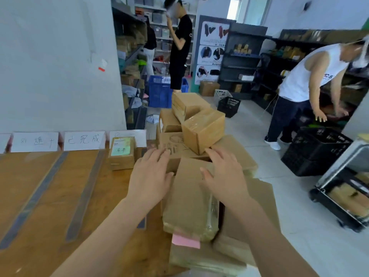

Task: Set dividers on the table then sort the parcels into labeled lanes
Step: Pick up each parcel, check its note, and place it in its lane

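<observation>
A heap of brown cardboard parcels (201, 126) covers the right end of the wooden table (40, 196). The nearest long parcel (189, 198) carries a pink slip (185, 239) at its near end. My left hand (150, 176) hovers, fingers spread, at this parcel's left edge. My right hand (223, 174) hovers over its right side, also spread, holding nothing. Two grey divider strips (34, 198) (85, 194) lie on the table as lanes. White handwritten lane labels (83, 139) stand along the far edge. One small parcel (122, 154) with a green label sits in the right lane.
A person in a white vest (305, 80) bends over black crates (317, 150) at right. Another person in black (180, 47) stands by the shelves (131, 56) behind. A trolley (343, 188) with parcels stands at far right; blue crates (159, 92) sit on the floor.
</observation>
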